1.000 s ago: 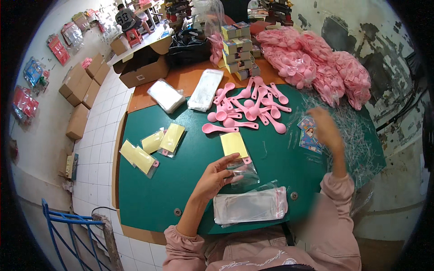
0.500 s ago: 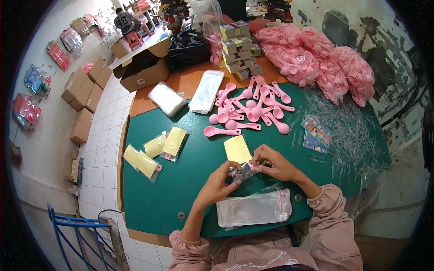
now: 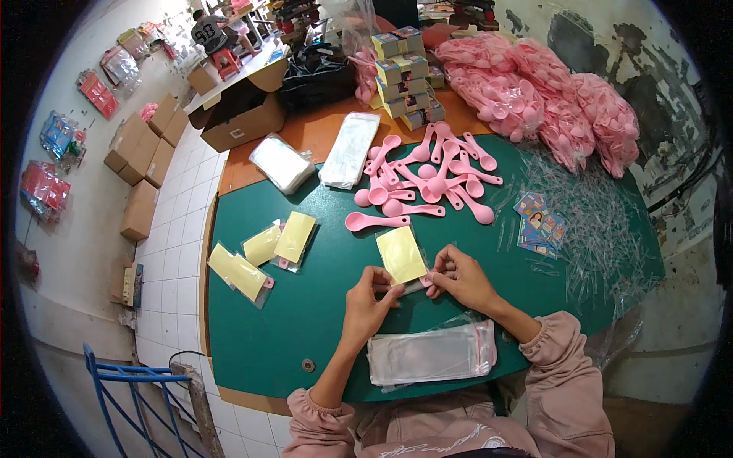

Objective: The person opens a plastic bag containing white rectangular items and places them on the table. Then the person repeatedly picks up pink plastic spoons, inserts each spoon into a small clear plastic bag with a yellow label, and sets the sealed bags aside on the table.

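A clear plastic bag [image 3: 402, 255] with a yellow card and a pink spoon inside lies at the middle of the green table. My left hand [image 3: 373, 296] pinches its near left edge between thumb and fingers. At the near right corner, my right hand [image 3: 456, 279] grips the same bag beside the spoon's pink handle end. Most of that spoon is hidden under the card. Just in front of me is a stack of clear bags [image 3: 432, 355]. Beyond my hands, a heap of pink spoons [image 3: 427, 177] is spread out.
Several filled bags [image 3: 249, 276] lie to the left. Two stacks of bags [image 3: 350, 151] stand farther back, near an open carton [image 3: 243, 122]. Banded card bundles [image 3: 402, 76] and bulging bags of pink spoons [image 3: 534, 99] are at the back. Clear plastic strips [image 3: 603, 237] and printed cards [image 3: 540, 223] lie right.
The crumpled near end of the bag is now flattened and folded under the card. My right hand has shifted slightly right, and both hands hold the bag's near edge.
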A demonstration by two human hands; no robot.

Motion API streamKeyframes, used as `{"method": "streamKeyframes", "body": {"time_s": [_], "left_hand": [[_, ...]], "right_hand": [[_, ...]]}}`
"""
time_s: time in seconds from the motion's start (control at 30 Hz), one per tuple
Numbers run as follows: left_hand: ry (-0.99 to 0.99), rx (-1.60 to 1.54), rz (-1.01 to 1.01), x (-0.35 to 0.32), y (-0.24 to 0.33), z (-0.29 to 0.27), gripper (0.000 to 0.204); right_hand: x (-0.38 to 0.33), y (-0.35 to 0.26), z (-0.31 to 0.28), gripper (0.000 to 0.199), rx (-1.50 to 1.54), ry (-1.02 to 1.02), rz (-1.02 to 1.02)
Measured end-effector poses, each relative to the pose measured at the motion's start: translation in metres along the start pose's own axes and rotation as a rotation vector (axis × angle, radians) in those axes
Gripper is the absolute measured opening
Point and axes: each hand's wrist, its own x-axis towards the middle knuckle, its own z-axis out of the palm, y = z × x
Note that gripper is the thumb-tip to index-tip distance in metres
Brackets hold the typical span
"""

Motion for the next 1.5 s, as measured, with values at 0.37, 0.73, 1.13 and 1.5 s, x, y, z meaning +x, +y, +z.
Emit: {"method": "streamKeyframes", "body": {"time_s": [0.37, 0.73, 1.13, 1.5], "left_hand": [[-0.081, -0.126, 0.002, -0.005, 0.006, -0.014, 0.022], [0.527, 0.832, 0.316, -0.011, 0.015, -0.093, 0.030], [-0.646, 0.173, 0.180, 0.011, 0.049, 0.018, 0.014], [-0.621, -0.282, 0.026, 0.035, 0.004, 0.004, 0.009]], "right_hand": [[0.002, -0.016, 0.005, 0.034, -0.084, -0.058, -0.012], [0.085, -0.008, -0.040, 0.021, -1.218, 0.364, -0.667], [0.062, -0.007, -0.047, 0.024, -1.077, 0.363, -0.645], [0.028, -0.047, -0.058, 0.015, -0.455, 0.456, -0.516]]}}
